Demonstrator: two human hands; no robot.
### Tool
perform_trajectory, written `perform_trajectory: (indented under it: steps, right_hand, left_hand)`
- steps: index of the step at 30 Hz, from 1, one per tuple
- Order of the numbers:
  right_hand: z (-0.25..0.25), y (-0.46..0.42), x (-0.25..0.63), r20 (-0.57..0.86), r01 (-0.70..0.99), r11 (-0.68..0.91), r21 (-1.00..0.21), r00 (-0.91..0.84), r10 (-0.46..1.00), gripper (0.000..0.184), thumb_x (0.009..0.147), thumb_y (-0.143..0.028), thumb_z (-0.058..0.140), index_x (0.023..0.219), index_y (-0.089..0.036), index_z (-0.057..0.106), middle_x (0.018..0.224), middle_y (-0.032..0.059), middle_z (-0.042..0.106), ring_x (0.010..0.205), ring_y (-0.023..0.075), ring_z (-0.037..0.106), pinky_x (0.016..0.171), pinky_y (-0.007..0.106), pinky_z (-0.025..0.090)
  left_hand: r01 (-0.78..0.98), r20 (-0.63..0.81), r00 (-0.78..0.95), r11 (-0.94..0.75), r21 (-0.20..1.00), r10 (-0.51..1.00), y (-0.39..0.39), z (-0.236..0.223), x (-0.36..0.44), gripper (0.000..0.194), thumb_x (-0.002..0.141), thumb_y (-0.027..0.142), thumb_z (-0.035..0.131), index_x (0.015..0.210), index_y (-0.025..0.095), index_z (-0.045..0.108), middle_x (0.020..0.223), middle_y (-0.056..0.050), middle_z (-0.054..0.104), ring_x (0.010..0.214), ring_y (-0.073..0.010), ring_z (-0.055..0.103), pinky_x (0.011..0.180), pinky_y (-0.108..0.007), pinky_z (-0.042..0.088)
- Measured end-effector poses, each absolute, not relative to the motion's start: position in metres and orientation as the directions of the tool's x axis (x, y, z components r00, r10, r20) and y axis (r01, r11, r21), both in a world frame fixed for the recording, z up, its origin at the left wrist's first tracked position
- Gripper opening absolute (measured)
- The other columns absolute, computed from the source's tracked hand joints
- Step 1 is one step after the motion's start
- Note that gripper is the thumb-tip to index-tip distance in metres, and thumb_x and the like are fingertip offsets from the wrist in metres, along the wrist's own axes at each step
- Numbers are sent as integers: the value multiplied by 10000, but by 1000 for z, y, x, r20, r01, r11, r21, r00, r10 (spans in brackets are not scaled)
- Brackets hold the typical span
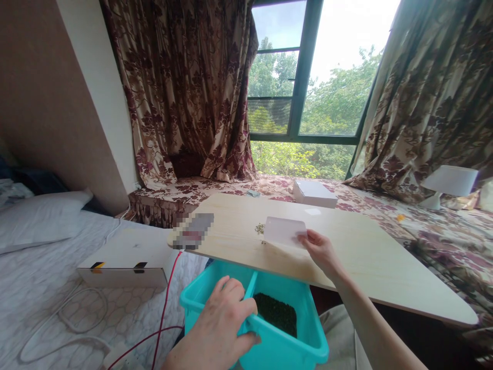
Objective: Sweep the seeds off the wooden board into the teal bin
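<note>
A thin, whitish, translucent plastic sheet [283, 230] with rounded corners is pinched by its right edge in my right hand [318, 247], just over the wooden tabletop. Small greenish bits [259, 228] lie loose on the wood beside the sheet's left edge. Below the table's near edge is a teal plastic bin [287, 345] split by a divider. My left hand [227, 316] grips its near rim where the divider meets it, thumb on the outside. Dark green granular stuff [278, 312] covers part of the floor of the right compartment. My hand hides much of the left compartment.
The light wooden tabletop [346, 246] reaches toward a cloth-covered window ledge holding a white box [315, 193] and a lamp [449, 182]. On its left corner lies a blurred-out flat item [194, 231] with a red cable [169, 293]. Another white box [127, 257] rests on the bed.
</note>
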State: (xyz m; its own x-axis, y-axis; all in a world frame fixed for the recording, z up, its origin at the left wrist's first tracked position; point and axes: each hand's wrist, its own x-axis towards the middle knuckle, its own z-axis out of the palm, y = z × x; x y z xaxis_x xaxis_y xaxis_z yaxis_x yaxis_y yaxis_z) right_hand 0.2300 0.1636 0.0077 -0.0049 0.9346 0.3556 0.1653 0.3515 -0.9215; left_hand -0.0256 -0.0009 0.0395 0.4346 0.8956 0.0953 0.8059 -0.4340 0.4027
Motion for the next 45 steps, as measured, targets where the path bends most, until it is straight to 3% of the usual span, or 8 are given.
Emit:
perform_trajectory:
  steps: [36,45]
  right_hand:
    - [2,170,226,236,79,243,-967,-91,967,380,614,-486,742,851,-190,724,866,59,748,827,217,668,771,313,501]
    - [0,174,232,257,92,258,-962,-16,966,391,603,-504,740,817,-179,714,880,79,749,796,221,678,714,307,510]
  left_hand:
    - [827,91,380,-382,413,921,0,32,-47,230,702,197,749,792,213,538,897,26,482,953,-196,421,865,-334,311]
    - [833,84,373,-373,407,924,-1,36,-49,218,719,202,737,779,203,527,880,25,476,938,-195,425,853,-338,313]
